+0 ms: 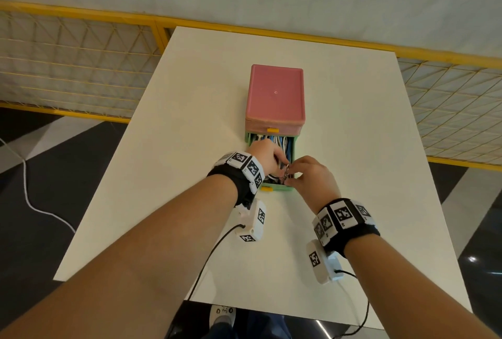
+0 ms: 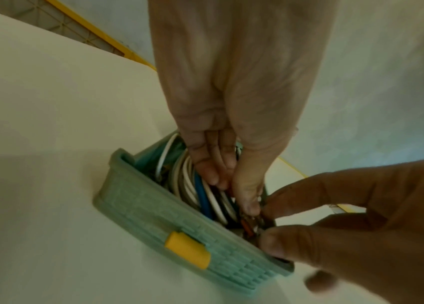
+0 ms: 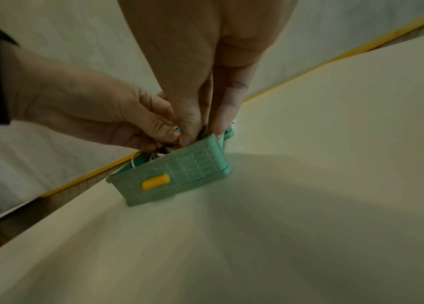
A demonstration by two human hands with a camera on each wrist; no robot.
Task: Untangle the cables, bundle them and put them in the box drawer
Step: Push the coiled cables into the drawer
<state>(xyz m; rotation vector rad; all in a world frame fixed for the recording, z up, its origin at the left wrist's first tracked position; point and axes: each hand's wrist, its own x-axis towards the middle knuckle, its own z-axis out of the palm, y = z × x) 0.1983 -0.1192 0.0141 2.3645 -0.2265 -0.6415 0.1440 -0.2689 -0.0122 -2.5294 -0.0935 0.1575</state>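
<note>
A pink box [image 1: 275, 94] stands mid-table with its green drawer [image 1: 279, 188] pulled out toward me. White and blue coiled cables [image 2: 197, 191] fill the drawer [image 2: 153, 216]. My left hand [image 1: 282, 165] reaches down into the drawer, fingers and thumb curled around the cable coils [image 1: 274, 140]. My right hand [image 1: 289, 175] pinches a small dark cable end at the drawer's near right corner, touching the left thumb. In the left wrist view the left hand [image 2: 231, 193] grips the coils and the right hand [image 2: 267, 220] pinches beside it. What exactly the pinched piece is stays hidden.
The drawer has a yellow handle [image 3: 155, 181] on its front wall [image 3: 184, 170]. The white table [image 1: 353, 148] is bare around the box. A yellow mesh fence [image 1: 68, 67] runs behind the table. Black sensor leads [image 1: 206, 260] hang from both wrists.
</note>
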